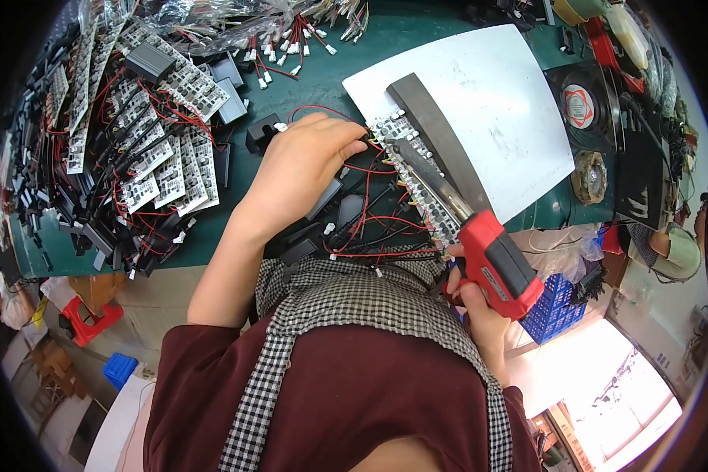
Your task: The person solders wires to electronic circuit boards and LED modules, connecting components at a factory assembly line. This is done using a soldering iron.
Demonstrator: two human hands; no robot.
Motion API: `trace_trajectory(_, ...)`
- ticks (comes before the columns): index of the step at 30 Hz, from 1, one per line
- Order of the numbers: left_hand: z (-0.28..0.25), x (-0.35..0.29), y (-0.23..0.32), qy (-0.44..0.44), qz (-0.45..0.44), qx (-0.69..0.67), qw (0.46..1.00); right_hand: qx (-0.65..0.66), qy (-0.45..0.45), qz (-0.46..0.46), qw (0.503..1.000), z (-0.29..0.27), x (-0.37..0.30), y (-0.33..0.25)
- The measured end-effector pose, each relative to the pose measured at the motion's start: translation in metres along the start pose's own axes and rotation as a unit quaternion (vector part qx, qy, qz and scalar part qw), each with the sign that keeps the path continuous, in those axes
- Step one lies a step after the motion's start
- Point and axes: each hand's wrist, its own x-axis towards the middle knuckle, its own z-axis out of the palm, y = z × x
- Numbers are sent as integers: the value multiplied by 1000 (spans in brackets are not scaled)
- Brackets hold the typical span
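Observation:
My right hand (pixel 486 321) grips a red and black soldering gun (pixel 502 267) by its handle. The gun's long metal barrel slants up and left over a strip of small white circuit boards (pixel 418 182), its tip near the strip's far end. That strip leans along a dark grey bar (pixel 440 141) on a white sheet (pixel 519 102). At the strip's far left end, my left hand (pixel 303 161) is closed, thumb and fingers pinching a thin red wire (pixel 330 112). Red and black wires run from the strip's left edge to small black housings (pixel 352 209) near my apron.
A heap of board strips (pixel 165 157) with wires and black housings covers the left of the green table (pixel 291 90). White-plugged wires (pixel 303 39) lie at the back. A round speaker-like part (pixel 580 106) and a solder-like coil (pixel 589 177) sit right. A blue crate (pixel 557 307) stands below.

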Motion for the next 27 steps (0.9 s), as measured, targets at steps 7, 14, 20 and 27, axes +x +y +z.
trace_trajectory(7, -4, 1, 1, -19, -17, -5, 1000, -3, 7, -14, 1000, 2, 1, 0)
trace_trajectory(14, -1, 1, -1, -24, -32, -34, 999, 13, 33, -32, 999, -4, -4, 4)
trace_trajectory(20, -1, 2, -2, -4, 31, 15, 999, 129, -11, -22, 991, -10, -5, 13)
trace_trajectory(27, -6, 8, 0, -2, 100, 120, 988, 2, 28, -36, 999, -1, 1, 6)
